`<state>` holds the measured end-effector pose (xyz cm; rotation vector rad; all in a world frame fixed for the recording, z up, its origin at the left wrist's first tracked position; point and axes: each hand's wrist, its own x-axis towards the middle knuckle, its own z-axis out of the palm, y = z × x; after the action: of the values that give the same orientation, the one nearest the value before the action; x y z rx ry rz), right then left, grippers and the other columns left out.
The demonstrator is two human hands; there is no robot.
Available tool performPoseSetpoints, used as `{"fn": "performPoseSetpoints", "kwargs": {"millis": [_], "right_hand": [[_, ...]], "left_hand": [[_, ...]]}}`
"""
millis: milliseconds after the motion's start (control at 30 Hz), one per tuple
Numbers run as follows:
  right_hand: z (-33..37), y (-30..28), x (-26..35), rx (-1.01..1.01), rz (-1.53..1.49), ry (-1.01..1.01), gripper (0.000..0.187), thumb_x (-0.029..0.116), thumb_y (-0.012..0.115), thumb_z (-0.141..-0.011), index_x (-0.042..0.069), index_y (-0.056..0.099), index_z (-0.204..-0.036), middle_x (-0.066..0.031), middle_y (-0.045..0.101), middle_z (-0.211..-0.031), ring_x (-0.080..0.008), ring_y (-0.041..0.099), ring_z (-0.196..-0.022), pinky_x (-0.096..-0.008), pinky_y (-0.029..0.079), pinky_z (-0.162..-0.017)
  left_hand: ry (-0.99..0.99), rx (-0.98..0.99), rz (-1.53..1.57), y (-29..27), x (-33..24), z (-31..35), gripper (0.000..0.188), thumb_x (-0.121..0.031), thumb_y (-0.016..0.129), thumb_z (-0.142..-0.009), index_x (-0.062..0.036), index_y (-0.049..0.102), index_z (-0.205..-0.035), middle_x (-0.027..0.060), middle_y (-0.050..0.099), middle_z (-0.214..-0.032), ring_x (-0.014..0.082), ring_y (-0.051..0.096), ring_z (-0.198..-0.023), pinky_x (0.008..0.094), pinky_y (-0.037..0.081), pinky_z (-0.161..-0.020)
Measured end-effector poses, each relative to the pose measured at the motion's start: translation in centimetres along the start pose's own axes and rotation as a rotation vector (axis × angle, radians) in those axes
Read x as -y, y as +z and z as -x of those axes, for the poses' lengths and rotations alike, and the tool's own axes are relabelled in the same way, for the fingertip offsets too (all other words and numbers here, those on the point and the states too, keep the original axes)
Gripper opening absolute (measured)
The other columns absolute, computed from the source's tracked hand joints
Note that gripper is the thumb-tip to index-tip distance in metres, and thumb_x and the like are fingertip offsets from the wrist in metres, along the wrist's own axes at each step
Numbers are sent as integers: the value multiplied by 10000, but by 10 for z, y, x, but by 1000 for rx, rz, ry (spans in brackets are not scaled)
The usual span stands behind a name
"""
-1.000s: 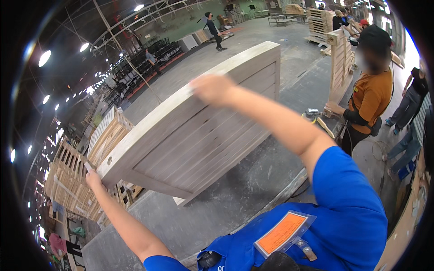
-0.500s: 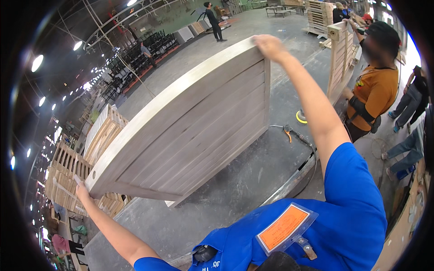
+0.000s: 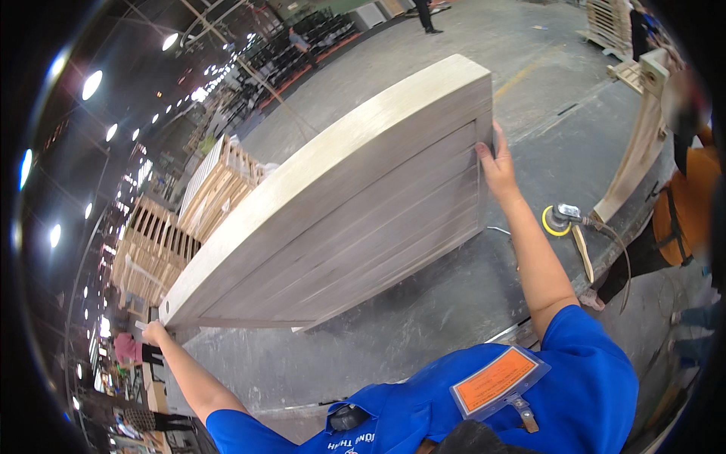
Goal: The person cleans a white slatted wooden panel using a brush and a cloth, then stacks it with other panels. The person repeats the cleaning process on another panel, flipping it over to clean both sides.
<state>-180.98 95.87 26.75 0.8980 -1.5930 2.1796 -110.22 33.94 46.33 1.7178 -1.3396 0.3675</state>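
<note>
**Panel gripped at both ends, up on its long edge**

Head view: hands are at opposite ends of a large whitewashed wooden slatted panel, which stands tilted on its long lower edge on the grey concrete floor. The left hand is closed around the panel's near lower corner. The right hand lies flat and open against the far end, fingers spread up along the frame's edge, pressing rather than clasping. My reading: the panel is mid-handling, being steadied or turned; any next move calls for both ends going together, since the right hand has only a palm's purchase. Beside the right forearm an orbital sander with a yellow pad lies on the floor. A co-worker in an orange shirt stands nearby; stacked wooden frames sit behind.
</note>
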Motion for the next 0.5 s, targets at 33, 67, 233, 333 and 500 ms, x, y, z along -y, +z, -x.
{"fn": "performPoseSetpoints", "kwargs": {"millis": [33,67,233,333,500], "right_hand": [[-5,0,1,46,-26,0,590,290,542,-902,-1,295,-1352,-171,409,-1325,-247,386,-1224,-340,271,-1032],[-9,-1,1,51,36,52,593,288,537,-904,3,280,-1356,-178,410,-1316,-253,382,-1228,-343,267,-1033],[-20,4,-10,86,168,12,624,347,528,-904,-18,287,-1348,-195,415,-1311,-267,390,-1222,-346,281,-1024],[-28,8,-17,84,204,78,644,365,532,-899,-22,287,-1351,-198,427,-1306,-270,389,-1227,-337,289,-1019],[-41,17,-26,55,234,150,662,372,552,-885,-34,301,-1345,-194,425,-1313,-269,394,-1224,-334,294,-1018]], "left_hand": [[-134,-82,116,-4,7,13,362,-212,493,-820,129,551,-924,269,609,-881,388,595,-870,455,452,-745],[-335,-202,374,-8,14,27,330,-188,494,-808,127,553,-887,256,613,-831,371,608,-814,460,458,-718],[-607,245,965,15,42,165,186,-84,501,-748,58,589,-828,120,554,-688,213,532,-623,333,426,-569],[-669,396,1085,59,36,255,299,-143,414,-866,64,462,-1077,173,605,-940,239,575,-739,334,447,-651],[-611,478,1210,113,12,316,298,-168,414,-904,-3,455,-1148,133,548,-1139,248,520,-1054,397,417,-887]]}}
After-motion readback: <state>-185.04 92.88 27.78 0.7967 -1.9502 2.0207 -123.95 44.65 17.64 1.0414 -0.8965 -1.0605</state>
